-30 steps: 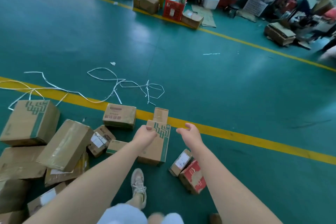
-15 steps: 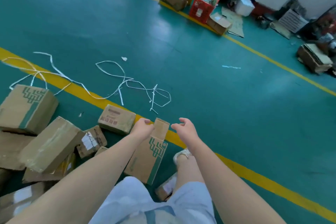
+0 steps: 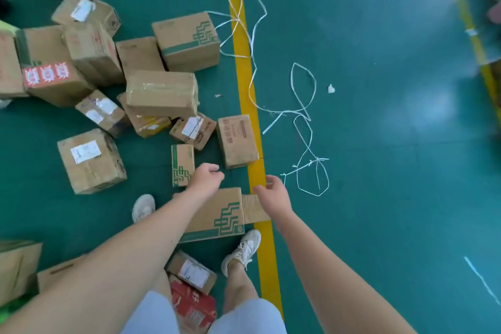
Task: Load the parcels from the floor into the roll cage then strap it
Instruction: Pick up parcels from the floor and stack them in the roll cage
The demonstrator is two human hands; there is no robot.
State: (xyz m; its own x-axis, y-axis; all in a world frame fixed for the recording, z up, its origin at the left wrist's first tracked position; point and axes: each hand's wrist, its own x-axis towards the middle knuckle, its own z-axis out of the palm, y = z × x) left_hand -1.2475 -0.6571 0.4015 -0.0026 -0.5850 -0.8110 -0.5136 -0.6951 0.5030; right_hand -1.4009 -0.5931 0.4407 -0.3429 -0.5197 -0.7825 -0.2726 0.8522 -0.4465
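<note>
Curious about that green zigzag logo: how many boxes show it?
3: a big box up top by the yellow line, a small box beside the left hand, a third box nearer the camera, by the right hand. Others may hide theirs.

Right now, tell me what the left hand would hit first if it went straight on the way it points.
Likely the brown box with red print, just beyond the left hand, though the hand's height over it is unclear.
</note>
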